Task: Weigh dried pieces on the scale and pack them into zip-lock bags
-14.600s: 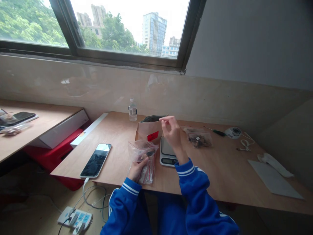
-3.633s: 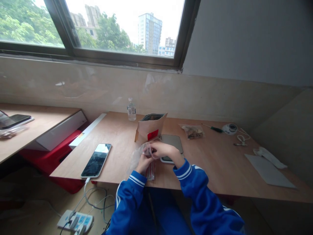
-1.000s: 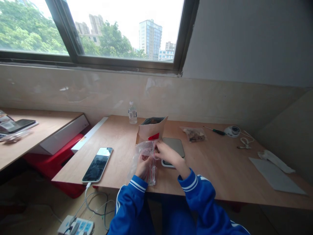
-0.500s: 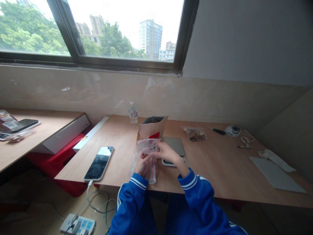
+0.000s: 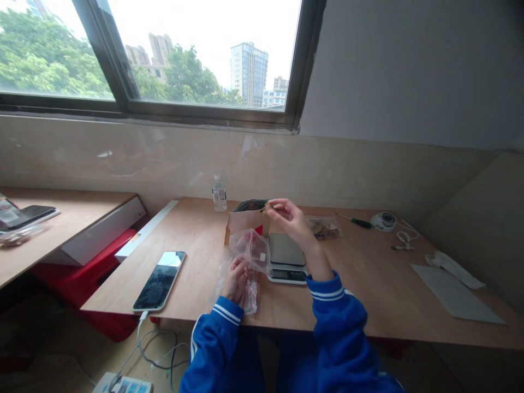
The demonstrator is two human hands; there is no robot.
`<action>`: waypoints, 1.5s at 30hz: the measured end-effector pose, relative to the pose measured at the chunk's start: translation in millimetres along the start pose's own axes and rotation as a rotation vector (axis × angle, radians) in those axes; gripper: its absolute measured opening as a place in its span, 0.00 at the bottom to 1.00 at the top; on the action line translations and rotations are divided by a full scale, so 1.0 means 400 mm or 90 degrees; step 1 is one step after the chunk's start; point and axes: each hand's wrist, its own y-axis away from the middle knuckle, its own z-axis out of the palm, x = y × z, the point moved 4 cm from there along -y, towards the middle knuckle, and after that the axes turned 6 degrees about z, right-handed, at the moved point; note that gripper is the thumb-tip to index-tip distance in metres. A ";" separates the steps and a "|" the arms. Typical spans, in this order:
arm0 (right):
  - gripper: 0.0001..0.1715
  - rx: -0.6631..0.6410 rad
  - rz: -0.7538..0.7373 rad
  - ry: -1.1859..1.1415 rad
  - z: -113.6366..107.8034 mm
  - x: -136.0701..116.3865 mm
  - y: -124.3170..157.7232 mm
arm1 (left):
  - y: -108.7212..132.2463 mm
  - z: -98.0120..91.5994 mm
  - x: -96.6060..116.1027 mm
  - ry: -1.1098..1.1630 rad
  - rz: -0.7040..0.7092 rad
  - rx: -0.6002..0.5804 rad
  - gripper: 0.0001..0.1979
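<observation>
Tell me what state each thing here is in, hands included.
Left hand: gripping clear bag
Right hand: raised, pinching brown piece
Pouch: open, upright
Scale: flat, reading illegible
Phone: face up, cable plugged in
Bottle: capped, upright
Screwdriver: lying down
Far bag: lying flat, filled
Power strip: plugs inserted

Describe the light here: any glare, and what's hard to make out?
Head view: sky glares nearly white through the dark-framed glass window; head view: the flat, dark rectangular phone mirrors brightness at its top; head view: the clear plastic bag catches pale glints, and the brownish piece in the right hand is too small to identify.
</observation>
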 end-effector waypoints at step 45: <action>0.17 0.069 -0.047 0.285 0.072 -0.009 0.108 | -0.001 0.005 -0.016 -0.067 0.016 -0.044 0.17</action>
